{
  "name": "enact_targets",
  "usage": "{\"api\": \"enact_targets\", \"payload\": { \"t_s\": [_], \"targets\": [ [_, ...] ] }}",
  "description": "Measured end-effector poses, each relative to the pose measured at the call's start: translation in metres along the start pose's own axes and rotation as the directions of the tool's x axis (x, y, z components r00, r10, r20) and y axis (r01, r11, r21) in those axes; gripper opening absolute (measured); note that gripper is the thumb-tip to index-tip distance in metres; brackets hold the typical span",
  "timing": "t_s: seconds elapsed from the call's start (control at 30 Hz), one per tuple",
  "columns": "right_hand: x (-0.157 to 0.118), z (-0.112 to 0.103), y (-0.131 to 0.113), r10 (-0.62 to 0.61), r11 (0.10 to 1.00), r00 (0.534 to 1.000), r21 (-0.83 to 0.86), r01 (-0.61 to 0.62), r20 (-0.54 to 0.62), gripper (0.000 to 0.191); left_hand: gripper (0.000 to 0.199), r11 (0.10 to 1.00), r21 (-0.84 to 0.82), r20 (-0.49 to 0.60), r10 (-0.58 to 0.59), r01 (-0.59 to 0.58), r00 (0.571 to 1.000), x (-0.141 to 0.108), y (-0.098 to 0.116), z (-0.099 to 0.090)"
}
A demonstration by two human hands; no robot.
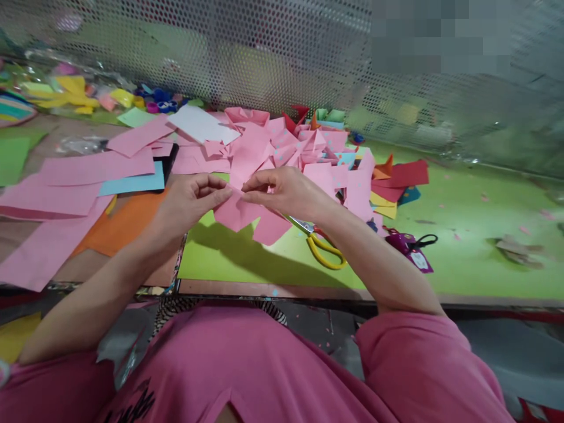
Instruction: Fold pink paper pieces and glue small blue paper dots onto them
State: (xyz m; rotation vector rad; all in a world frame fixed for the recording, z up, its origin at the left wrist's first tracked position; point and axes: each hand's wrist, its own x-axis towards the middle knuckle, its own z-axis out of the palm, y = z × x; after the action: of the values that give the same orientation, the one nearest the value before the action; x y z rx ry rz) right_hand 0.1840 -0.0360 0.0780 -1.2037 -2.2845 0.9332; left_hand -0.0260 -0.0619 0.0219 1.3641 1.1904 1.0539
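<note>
A pink paper piece (235,210) with cut, folded flaps is held up between both hands over the green table. My left hand (194,197) pinches its left side between thumb and fingers. On the other side, my right hand (284,191) pinches the same paper near its middle, fingertips close to those of the left. Scissors with yellow handles (326,252) lie on the table just below my right wrist. Behind the hands, folded pink pieces (286,141) are heaped, some with blue dots.
Pink strips (97,167), a blue strip (132,183) and orange paper (126,220) lie at left. A perforated metal panel (264,53) stands behind. Red paper (408,174) and a purple item (409,249) are at right, with crumpled scrap (520,249) further off.
</note>
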Motion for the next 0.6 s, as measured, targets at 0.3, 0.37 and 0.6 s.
{"api": "enact_targets", "payload": {
  "t_s": [0.3, 0.37, 0.6],
  "targets": [
    [-0.004, 0.002, 0.007, 0.034, 0.998, 0.998, -0.050, -0.032, 0.056, 0.026, 0.025, 0.999, 0.041, 0.016, -0.023, 0.022, 1.000, 0.000, -0.002, 0.004],
    [-0.006, 0.003, 0.008, 0.029, 0.999, 0.997, -0.044, -0.026, 0.067, 0.023, 0.027, 0.999, 0.041, 0.015, -0.031, 0.031, 0.999, 0.001, -0.004, 0.004],
    [-0.009, 0.006, 0.014, 0.019, 1.000, 0.999, -0.012, -0.019, 0.047, 0.016, 0.019, 0.997, 0.063, -0.024, -0.038, 0.039, 0.999, -0.003, 0.000, 0.007]
  ]
}}
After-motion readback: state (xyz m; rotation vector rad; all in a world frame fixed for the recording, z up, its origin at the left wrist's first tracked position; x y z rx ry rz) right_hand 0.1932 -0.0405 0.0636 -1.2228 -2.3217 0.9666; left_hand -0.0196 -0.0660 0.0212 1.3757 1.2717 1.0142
